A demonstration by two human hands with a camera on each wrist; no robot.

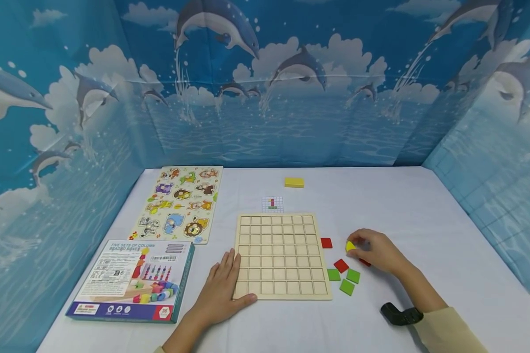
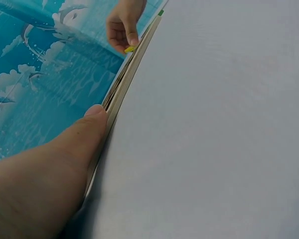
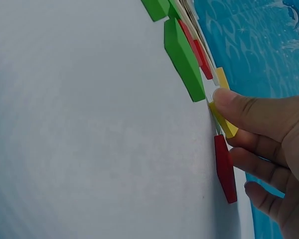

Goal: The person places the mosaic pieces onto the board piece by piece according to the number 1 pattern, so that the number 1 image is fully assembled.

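Observation:
My right hand [image 1: 375, 251] pinches a yellow square tile [image 3: 224, 121] between thumb and fingers, right of the grid board. Just under its fingers lies a red tile [image 3: 225, 169], mostly hidden by the hand in the head view. My left hand [image 1: 223, 285] rests with straight fingers along the left edge of the wooden grid board [image 1: 283, 256], thumb at its lower left corner. Between the board and the right hand lie two more red tiles, one [image 1: 326, 243] at the board's edge and one [image 1: 341, 265] lower, and three green tiles [image 1: 347, 287].
A small pattern card [image 1: 272, 204] lies behind the board, and a yellow block [image 1: 294, 183] farther back. To the left are an animal puzzle board [image 1: 181, 203] and a bead-set box [image 1: 130, 280]. A black object [image 1: 401, 315] is at the right wrist. Dolphin-print curtains surround the table.

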